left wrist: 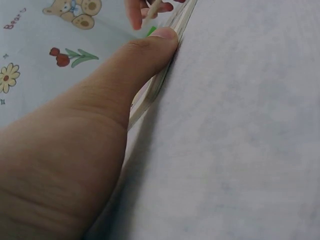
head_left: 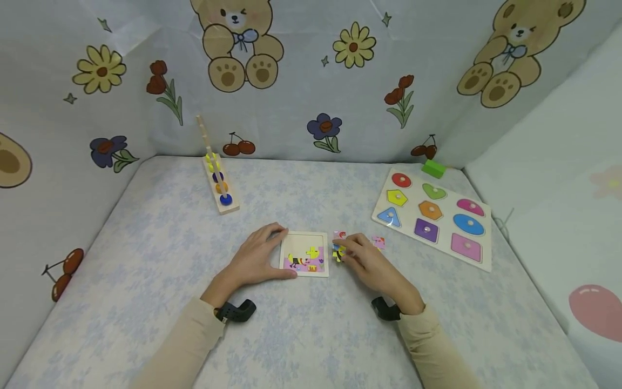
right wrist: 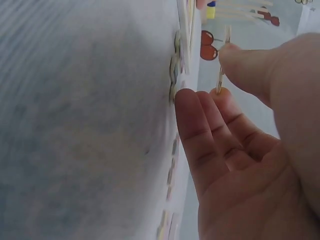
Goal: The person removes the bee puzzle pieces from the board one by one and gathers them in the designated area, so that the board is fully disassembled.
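Observation:
A small square wooden puzzle tray (head_left: 301,242) lies on the table, its lower part filled with pink and yellow picture pieces. My left hand (head_left: 256,258) holds the tray at its left side, fingers at the upper left corner and thumb along the bottom edge. In the left wrist view the thumb (left wrist: 155,47) lies against the tray's side. Just right of the tray is my right hand (head_left: 373,266). The right wrist view shows it pinching a thin puzzle piece (right wrist: 228,34) edge-on between thumb and a fingertip. Loose puzzle pieces (head_left: 338,255) lie beneath and beside that hand.
A pink loose piece (head_left: 379,242) lies beyond the right hand. Farther right is a shape board (head_left: 410,220) with coloured knobbed shapes, with a green block (head_left: 434,168) at its far edge. At the back left stands a wooden bead stand (head_left: 232,207) with an upright rod.

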Demonstrator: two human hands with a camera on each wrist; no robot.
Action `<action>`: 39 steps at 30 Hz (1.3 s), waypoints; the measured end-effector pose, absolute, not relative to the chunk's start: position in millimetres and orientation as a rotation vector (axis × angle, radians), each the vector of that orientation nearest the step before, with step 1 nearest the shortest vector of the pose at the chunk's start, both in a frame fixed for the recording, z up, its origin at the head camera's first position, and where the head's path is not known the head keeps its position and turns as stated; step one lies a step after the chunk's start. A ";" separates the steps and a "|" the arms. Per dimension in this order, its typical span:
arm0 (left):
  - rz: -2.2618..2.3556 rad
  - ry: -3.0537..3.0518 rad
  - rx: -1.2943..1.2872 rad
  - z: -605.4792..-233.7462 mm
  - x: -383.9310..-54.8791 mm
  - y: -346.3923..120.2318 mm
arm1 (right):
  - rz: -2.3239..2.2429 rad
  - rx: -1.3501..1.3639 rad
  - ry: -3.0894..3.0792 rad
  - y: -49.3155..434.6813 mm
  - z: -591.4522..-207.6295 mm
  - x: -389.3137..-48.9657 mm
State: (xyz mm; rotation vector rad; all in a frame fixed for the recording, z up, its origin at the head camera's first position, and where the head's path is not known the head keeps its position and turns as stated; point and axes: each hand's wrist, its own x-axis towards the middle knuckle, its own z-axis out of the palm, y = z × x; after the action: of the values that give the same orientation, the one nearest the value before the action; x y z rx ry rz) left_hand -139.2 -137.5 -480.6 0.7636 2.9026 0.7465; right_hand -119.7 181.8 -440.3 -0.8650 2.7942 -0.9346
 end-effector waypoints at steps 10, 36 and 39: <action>0.750 2.910 0.756 -480.6 -139.0 -136.7 | -0.949 -0.826 2.812 193.9 -447.7 -113.7; 0.755 2.886 0.732 -477.0 -138.5 -135.9 | -0.846 -0.773 2.889 227.7 -444.8 -119.2; 0.756 2.884 0.734 -477.4 -138.7 -135.4 | -0.833 -0.758 2.892 229.1 -445.3 -119.4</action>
State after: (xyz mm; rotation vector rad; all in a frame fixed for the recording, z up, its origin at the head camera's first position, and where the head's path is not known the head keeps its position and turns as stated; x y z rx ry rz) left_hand -138.7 -135.4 -477.4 0.7335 2.8844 0.7556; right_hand -119.4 229.1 -445.3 -0.7581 2.8920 -0.8329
